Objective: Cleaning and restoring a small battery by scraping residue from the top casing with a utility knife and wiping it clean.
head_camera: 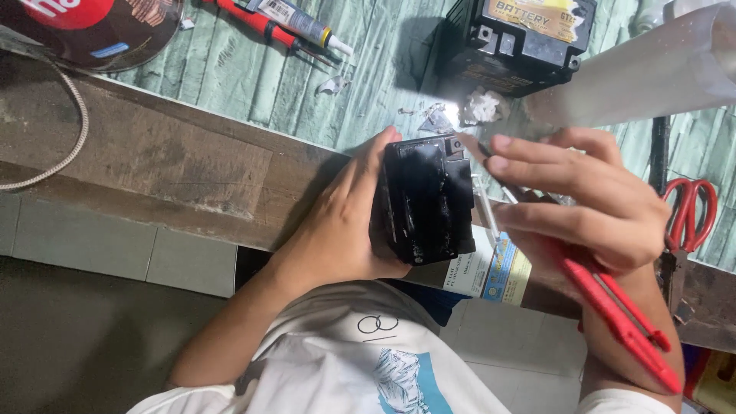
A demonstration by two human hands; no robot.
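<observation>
Head view: in the middle of the frame your left hand [345, 230] is clamped around a small black box-shaped battery [425, 199], thumb along its upper left side and palm under its lower left corner. The box is held just over the edge of the wooden bench [176, 165], its long axis running up and down the frame, with its top end towards the upper part of the picture.

Just right of it, your right hand [590, 203] is closed on a red utility knife [613, 310], whose handle trails towards the lower right corner. The blade end points up and left, to the upper right corner of the battery; the tip is blurred, so you cannot tell whether it touches. Your right hand's fingers stretch towards the box, so this hand works at its right side while the left one holds it steady.

Further off:
- A larger black battery with a yellow label [521, 38] stands at the upper right.
- Red-handled scissors [686, 222] lie at the right edge.
- A red screwdriver [257, 23] and a tube [303, 23] lie at the top.
</observation>
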